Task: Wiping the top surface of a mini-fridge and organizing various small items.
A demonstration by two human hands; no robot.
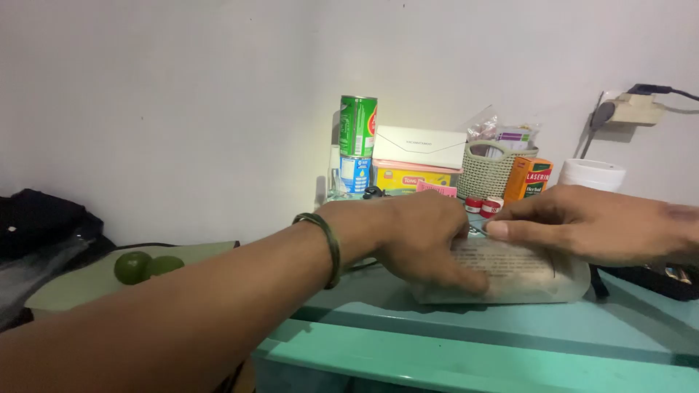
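left hand [426, 236] flat, pins packet [510, 273] on counter [466, 349] | right hand [582, 222] pinches packet's top edge | keep the packet pinned steady

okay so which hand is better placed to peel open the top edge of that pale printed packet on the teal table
Probably the right hand: its fingertips already pinch at the upper edge of the pale packet. The left hand lies flat across the packet, pressing it against the teal table, so it suits steadying.
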